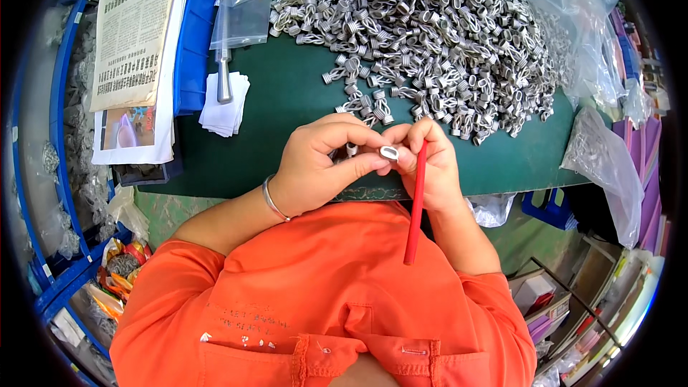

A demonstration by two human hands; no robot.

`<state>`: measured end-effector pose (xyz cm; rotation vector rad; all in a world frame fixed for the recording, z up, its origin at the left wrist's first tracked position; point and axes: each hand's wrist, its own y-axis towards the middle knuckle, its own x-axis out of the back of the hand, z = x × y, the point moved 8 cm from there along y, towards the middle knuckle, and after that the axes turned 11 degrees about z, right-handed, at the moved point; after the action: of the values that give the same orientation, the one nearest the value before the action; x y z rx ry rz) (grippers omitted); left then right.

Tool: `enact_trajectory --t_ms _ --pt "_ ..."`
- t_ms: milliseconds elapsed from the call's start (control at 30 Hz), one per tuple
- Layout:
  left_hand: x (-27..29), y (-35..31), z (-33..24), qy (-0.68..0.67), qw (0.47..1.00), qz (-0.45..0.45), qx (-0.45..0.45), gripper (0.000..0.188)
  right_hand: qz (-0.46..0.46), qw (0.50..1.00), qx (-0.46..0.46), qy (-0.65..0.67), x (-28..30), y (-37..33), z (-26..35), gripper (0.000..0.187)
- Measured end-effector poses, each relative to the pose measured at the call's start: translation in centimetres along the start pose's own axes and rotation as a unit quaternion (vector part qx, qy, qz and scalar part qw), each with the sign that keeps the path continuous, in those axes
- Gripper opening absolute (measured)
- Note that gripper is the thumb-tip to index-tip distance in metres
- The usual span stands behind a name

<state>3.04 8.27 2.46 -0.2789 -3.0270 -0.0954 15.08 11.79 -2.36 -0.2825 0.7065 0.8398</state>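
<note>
Between the fingertips of both hands is a small silver metal part [389,153] with an oval opening, held just above the near edge of the green table. My left hand [319,154], with a bangle at its wrist, pinches it from the left. My right hand [433,165] is closed at its other side and also grips a long red stick [416,208], which points down toward my orange top. What the stick's upper end is like is hidden by the fingers. Beyond my hands lies a large heap of similar metal parts [437,36], with a few strays near my left fingers.
At the left, a blue bin [197,36] carries a newspaper [136,21]. Beside it lie white paper slips [224,104] under a metal-handled tool [224,79]. Clear plastic bags [584,50] hang over the table's right side. Blue shelving [61,122] stands far left.
</note>
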Motion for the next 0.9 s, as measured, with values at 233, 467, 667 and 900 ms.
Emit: enact_trajectory --t_ms 233,467,667,900 --pt "-0.1 0.0 -0.8 0.016 0.999 -0.001 -0.046 0.021 -0.015 0.991 0.081 -0.101 0.4 -0.2 1.9 0.023" --pt "-0.1 -0.3 0.8 -0.016 0.998 -0.001 0.053 0.024 -0.052 0.974 0.155 -0.160 0.5 -0.7 3.8 0.031" --pt "-0.1 -0.6 2.3 -0.065 0.993 -0.039 0.085 0.022 -0.045 0.958 0.179 -0.218 0.2 -0.9 4.7 0.036" --pt "-0.1 -0.6 2.2 -0.054 0.991 -0.010 0.123 0.019 -0.041 0.945 0.194 -0.262 -0.2 -0.9 5.3 0.036"
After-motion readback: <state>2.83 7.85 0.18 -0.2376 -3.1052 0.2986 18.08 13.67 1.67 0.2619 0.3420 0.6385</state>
